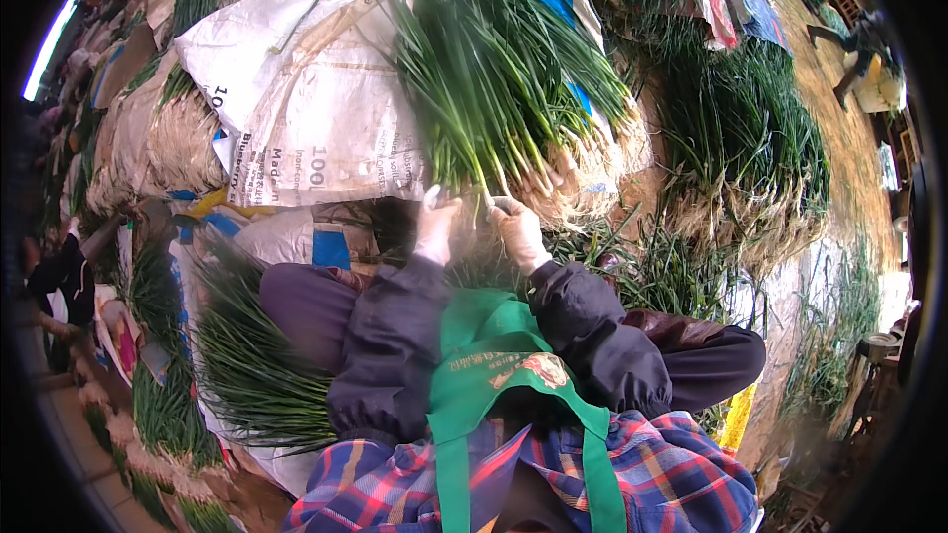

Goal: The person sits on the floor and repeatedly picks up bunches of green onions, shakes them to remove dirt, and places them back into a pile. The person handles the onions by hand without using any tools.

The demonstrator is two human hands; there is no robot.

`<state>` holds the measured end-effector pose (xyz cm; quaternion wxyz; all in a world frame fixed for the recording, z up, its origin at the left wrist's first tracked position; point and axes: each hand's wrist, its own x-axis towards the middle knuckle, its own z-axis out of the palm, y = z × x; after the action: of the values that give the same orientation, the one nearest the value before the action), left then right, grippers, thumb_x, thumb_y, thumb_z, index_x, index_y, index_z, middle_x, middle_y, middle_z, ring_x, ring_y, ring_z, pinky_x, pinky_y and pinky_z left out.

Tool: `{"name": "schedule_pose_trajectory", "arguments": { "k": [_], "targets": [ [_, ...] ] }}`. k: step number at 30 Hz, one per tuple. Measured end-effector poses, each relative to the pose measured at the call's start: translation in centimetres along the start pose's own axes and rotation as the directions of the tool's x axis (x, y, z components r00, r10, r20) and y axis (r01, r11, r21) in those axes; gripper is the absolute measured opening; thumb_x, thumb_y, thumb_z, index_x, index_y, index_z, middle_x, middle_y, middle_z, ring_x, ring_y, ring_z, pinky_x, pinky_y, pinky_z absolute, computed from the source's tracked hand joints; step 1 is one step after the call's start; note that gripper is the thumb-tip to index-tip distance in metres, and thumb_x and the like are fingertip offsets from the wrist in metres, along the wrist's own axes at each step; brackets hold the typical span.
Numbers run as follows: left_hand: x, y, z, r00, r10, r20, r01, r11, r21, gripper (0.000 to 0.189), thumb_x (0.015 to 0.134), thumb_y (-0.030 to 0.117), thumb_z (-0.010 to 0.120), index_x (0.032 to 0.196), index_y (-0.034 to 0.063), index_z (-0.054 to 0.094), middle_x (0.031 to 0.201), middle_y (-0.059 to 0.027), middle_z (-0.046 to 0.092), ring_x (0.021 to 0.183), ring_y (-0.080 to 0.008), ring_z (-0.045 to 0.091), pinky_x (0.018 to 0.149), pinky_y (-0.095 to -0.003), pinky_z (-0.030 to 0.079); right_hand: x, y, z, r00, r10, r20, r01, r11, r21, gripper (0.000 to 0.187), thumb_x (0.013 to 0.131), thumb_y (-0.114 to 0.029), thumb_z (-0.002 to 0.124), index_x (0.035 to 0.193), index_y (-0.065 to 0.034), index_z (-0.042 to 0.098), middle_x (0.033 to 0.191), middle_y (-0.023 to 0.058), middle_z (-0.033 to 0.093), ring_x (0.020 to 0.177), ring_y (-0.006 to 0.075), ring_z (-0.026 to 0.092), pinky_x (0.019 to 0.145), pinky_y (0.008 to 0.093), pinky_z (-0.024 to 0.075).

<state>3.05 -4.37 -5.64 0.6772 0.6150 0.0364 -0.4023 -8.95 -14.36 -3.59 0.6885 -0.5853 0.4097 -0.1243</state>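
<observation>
Both hands are in light-coloured gloves and meet the root ends of a large heap of green onions (511, 81) in front of me. My left hand (437, 222) is closed around the lower stalks of a green onion bunch (452, 155). Close beside it, my right hand (517, 228) pinches the base of a green onion stalk (483, 181) between thumb and fingers. Pale roots hang between the hands, partly blurred. White stringy roots (574, 192) fan out to the right of the heap, whose leaves point away from me.
A white printed woven sack (326, 104) lies left of the heap. More green onions are piled at right (740, 118) and beside my left knee (259, 363). Loose leaves (674, 274) lie near my right knee. Another person (63, 274) is at far left, one more (863, 52) at upper right.
</observation>
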Motion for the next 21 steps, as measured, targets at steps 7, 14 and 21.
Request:
{"name": "schedule_pose_trajectory", "arguments": {
  "k": [7, 14, 21],
  "targets": [
    [-5.7, -0.6, -1.8, 0.997, -0.071, 0.012, 0.07, 0.994, 0.087, 0.065, 0.08, -0.002, 0.058, 0.138, 0.007, 0.029, 0.089, -0.009, 0.062, 0.045, -0.0109, 0.047, 0.037, -0.0239, 0.039, -8.6, 0.3, 1.9, 0.943, 0.045, 0.331, 0.024, 0.979, -0.202, 0.023, 0.085, -0.017, 0.063, 0.105, -0.007, 0.065, 0.089, 0.0084, 0.067, 0.079, 0.0157, 0.061, 0.076, 0.0266, 0.0475],
    [-6.3, -1.6, -4.3, 0.903, -0.355, 0.243, 0.324, 0.933, 0.157, 0.027, 0.085, 0.005, 0.052, 0.112, 0.0047, 0.055, 0.095, -0.0059, 0.06, 0.085, -0.0204, 0.062, 0.064, -0.032, 0.051, -0.4, 2.0, -1.1, 0.884, -0.394, -0.251, 0.078, 0.654, -0.753, 0.033, 0.084, -0.017, 0.06, 0.114, -0.0048, 0.055, 0.096, 0.016, 0.064, 0.087, 0.0285, 0.061, 0.078, 0.034, 0.0475],
    [-4.3, -2.6, -2.2, 0.977, -0.144, 0.158, 0.145, 0.989, 0.005, 0.02, 0.086, -0.003, 0.045, 0.104, 0.0031, 0.051, 0.105, -0.013, 0.06, 0.088, -0.0198, 0.062, 0.064, -0.0281, 0.052, -5.4, 0.9, 0.6, 0.978, -0.188, -0.086, 0.112, 0.832, -0.544, 0.022, 0.087, -0.025, 0.056, 0.105, -0.0124, 0.061, 0.08, 0.0129, 0.065, 0.069, 0.0285, 0.062, 0.064, 0.035, 0.0488]
  ]
}}
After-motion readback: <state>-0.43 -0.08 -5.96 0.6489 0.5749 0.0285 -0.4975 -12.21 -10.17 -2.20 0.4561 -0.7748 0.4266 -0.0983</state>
